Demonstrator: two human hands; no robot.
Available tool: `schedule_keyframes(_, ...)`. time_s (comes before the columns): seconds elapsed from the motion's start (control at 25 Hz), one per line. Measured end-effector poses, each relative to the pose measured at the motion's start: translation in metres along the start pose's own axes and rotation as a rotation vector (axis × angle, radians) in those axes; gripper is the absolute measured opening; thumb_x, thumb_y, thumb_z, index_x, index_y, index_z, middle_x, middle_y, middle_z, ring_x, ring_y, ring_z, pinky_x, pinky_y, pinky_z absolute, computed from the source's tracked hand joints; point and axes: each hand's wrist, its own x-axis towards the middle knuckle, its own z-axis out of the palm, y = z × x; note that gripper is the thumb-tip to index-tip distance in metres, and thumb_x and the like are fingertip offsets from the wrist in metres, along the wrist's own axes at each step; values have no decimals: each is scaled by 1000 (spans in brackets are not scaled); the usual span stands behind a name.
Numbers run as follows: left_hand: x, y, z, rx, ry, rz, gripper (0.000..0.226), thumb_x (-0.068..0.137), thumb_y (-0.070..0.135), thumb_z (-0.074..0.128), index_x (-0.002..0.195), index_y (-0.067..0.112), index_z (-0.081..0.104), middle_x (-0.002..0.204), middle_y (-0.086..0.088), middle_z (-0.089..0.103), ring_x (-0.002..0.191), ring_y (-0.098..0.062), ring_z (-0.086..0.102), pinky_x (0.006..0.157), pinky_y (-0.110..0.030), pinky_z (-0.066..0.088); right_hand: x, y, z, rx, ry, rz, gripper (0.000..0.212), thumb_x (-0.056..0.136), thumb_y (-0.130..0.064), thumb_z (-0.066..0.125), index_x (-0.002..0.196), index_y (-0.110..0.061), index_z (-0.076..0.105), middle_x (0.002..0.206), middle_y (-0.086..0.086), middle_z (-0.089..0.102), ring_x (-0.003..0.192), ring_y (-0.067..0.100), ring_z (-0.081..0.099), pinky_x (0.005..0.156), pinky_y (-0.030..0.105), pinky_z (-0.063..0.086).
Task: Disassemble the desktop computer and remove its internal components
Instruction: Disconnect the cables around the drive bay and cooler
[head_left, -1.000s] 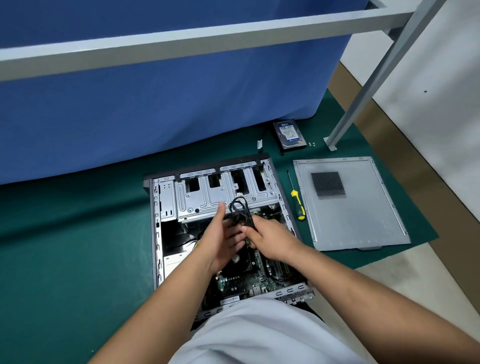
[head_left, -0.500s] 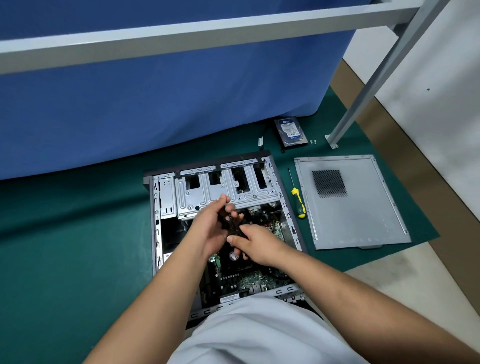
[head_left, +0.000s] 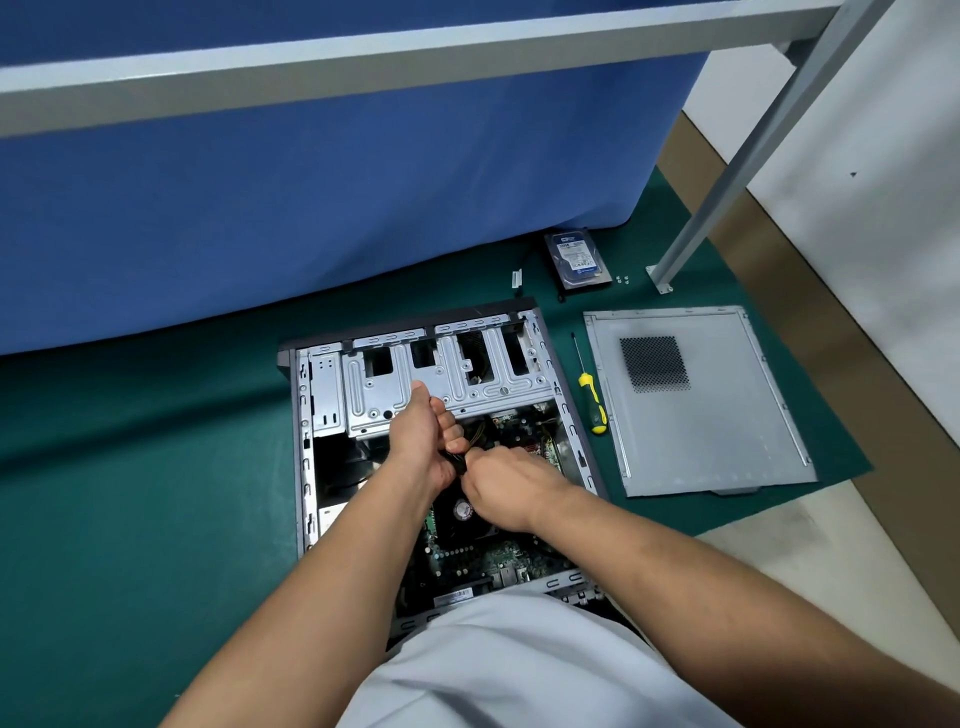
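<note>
Green matting covers the floor where our computer case (head_left: 298, 415) lies open on its side. Over its middle, just below the drive cage (head_left: 447, 384), a dark cable bundle (head_left: 457, 462) runs between our hands. Our left hand (head_left: 415, 441) curls around its upper end; our right hand (head_left: 506, 486) pinches it from the right, touching the left. Right of the case lie the screwdriver (head_left: 592, 400) and side panel (head_left: 727, 415); beyond it, the hard drive (head_left: 576, 257).
</note>
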Motion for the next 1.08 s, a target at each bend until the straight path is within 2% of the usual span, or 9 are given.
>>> schedule_keyframes(0.16,0,6,-3,-30,-95,9,54,106,52,42,61,22,37,51,5,24,41,-11,19,37,-24,21,-2,5,4,248,-6,2,32,106,-41,40,117,-12,50,104,15,66,94,34,64,73,40,47)
schedule_keyframes(0.32,1,25,-1,-136,-199,-28,54,103,55,46,62,21,46,56,5,31,46,-11,28,48,-24,34,-5,21,0,611,-34,83,41,105,-52,42,136,-25,53,87,-12,60,82,12,60,65,26,44)
schedule_keyframes(0.4,3,30,4,-152,-215,-16,53,102,56,48,63,20,48,58,5,34,48,-12,31,53,-25,38,-2,27,-3,789,-47,161,44,105,-45,49,145,-24,52,84,-6,69,66,6,58,59,21,42)
schedule_keyframes(0.56,9,31,21,-37,-224,53,50,103,55,47,70,19,54,60,1,47,53,-16,46,63,-32,50,3,31,-5,1084,-2,177,18,103,-30,61,113,-19,69,86,6,75,64,10,56,62,26,48)
schedule_keyframes(0.72,21,40,30,423,-162,383,40,106,52,43,96,21,65,86,0,74,77,-18,69,72,-34,57,9,49,-32,1031,83,179,10,101,-31,63,101,-23,68,76,-1,71,65,9,61,70,27,52)
schedule_keyframes(0.84,39,59,15,924,-46,838,15,104,41,51,103,35,64,101,17,70,95,-5,64,81,-22,51,25,91,-74,1067,238,210,13,101,-28,61,110,-22,69,81,-1,74,68,6,64,70,24,53)
schedule_keyframes(0.92,60,72,3,1324,57,1120,20,104,34,50,117,28,65,121,8,67,119,-15,56,101,-32,42,48,124,-101,1101,364,296,11,101,-24,61,106,-19,69,83,2,74,68,8,64,69,24,53)
schedule_keyframes(1.0,80,79,-2,1675,184,1143,37,106,38,43,138,28,58,147,2,54,143,-25,39,118,-41,26,85,154,-114,1051,428,412,12,103,-22,60,95,-15,67,83,6,73,61,9,62,66,23,52)
schedule_keyframes(1.08,94,75,-6,1834,274,1105,46,107,46,33,150,35,44,159,5,41,151,-25,27,124,-44,13,128,180,-110,1021,401,522,19,103,-20,59,87,-12,60,86,13,68,60,13,59,74,29,52)
